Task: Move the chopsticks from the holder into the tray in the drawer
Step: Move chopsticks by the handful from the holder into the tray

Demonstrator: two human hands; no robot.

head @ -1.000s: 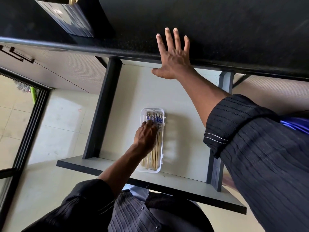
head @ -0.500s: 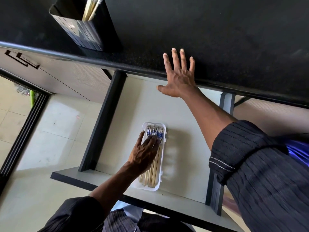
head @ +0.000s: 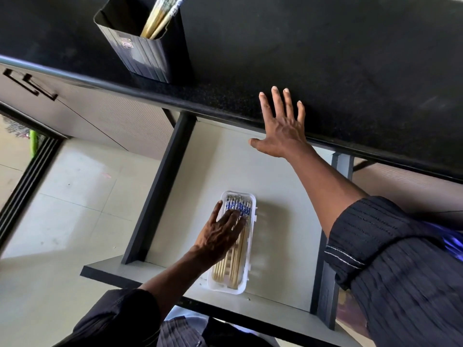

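A white plastic tray [head: 252, 236] lies in the open drawer [head: 280, 186]. Several wooden chopsticks with blue-patterned ends [head: 238, 256] lie side by side in it. My left hand [head: 220, 236] rests flat over the tray with fingers spread on the chopsticks, gripping nothing. My right hand [head: 281, 128] is pressed flat, fingers apart, on the edge of the black countertop [head: 338, 78] above the drawer. The dark ribbed holder [head: 145, 53] stands on the countertop at the upper left, with a few chopsticks [head: 160, 16] leaning out of it.
The drawer has dark side rails [head: 160, 186] and a grey front panel [head: 140, 279]. A cabinet front with a black handle [head: 27, 83] sits to the left. Pale floor tiles [head: 67, 196] and a dark door track [head: 25, 184] lie below left.
My left hand went from curled on the chopsticks to flat with fingers spread over them. The view tilted up, bringing the holder fully into sight. My right hand stays on the counter edge.
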